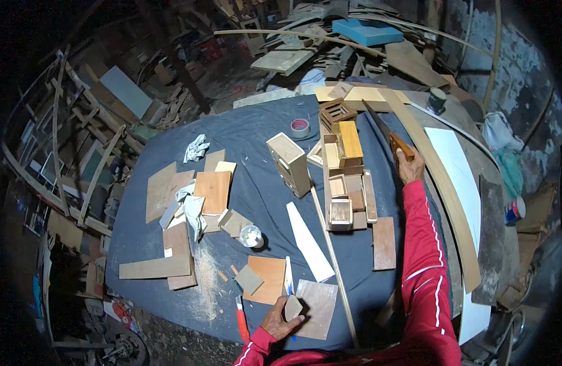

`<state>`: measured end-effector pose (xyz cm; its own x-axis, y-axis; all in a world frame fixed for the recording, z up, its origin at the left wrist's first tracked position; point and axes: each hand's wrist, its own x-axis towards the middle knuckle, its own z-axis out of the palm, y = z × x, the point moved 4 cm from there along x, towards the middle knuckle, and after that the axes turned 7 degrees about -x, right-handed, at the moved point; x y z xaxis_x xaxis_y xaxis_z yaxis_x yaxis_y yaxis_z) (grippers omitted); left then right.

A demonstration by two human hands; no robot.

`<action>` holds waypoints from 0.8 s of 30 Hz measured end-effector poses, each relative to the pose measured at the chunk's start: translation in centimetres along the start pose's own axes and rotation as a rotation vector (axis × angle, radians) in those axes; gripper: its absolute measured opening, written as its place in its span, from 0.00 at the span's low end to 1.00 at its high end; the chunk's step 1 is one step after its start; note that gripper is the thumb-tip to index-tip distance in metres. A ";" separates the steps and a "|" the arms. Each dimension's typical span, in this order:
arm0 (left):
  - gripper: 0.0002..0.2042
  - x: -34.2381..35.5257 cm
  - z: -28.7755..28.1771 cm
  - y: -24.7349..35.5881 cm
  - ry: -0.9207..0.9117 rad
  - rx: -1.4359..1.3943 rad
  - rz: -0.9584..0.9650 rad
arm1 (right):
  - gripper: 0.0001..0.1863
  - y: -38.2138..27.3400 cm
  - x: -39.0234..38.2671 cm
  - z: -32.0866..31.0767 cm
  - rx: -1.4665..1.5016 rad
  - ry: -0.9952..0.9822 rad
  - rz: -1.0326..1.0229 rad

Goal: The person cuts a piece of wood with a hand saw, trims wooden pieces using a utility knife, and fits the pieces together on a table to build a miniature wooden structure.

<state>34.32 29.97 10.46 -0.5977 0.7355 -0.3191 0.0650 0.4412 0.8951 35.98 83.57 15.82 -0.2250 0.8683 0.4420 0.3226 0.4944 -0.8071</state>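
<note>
My right hand [410, 167] reaches to the far right of the cloth-covered table, its fingers wrapped round the wooden handle of a handsaw [378, 122]. The saw's dark blade points away from me, toward the back. Close to the front edge, my left hand [281, 319] grips a small pale wood block [292, 308] between thumb and fingers. A thin grey-brown wood sheet [317, 308] lies just right of that hand. Beyond it rest an orange-brown square board [266, 279] and a small grey wood square [249, 279]. A red-handled tool [242, 323] lies to the hand's left.
Small wooden boxes [341, 213] stand right of centre, beside an upright wooden piece [288, 161]. Nearby are a tape roll [300, 127] and a white cup [252, 236]. Plywood offcuts [162, 189], rags [197, 148] and sawdust [206, 283] lie left. A long plank [439, 183] runs along the right.
</note>
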 end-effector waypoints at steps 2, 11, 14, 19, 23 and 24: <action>0.30 0.4 0.2 0.6 0.009 0.003 -0.058 | 0.19 0.0 2.7 2.1 -0.076 -0.008 -0.063; 0.31 1.6 -0.6 -0.1 0.139 -0.041 -0.097 | 0.19 -2.4 12.6 11.6 -0.333 -0.171 -0.176; 0.31 1.6 -0.9 -0.6 0.187 -0.097 -0.115 | 0.20 -2.9 14.3 14.4 -0.334 -0.181 -0.256; 0.32 2.0 -0.8 -2.4 0.229 -0.142 -0.112 | 0.21 -1.1 17.4 17.7 -0.440 -0.233 -0.325; 0.34 2.0 -0.9 -1.9 0.225 -0.172 -0.221 | 0.21 -0.4 17.2 17.5 -0.480 -0.281 -0.273; 0.34 2.1 -0.7 -1.9 0.222 -0.173 -0.222 | 0.21 0.0 17.5 16.7 -0.469 -0.253 -0.260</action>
<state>32.36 30.32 8.36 -0.7425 0.4935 -0.4529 -0.2106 0.4699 0.8573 16.66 98.14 16.99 -0.5449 0.7083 0.4488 0.5863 0.7045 -0.3999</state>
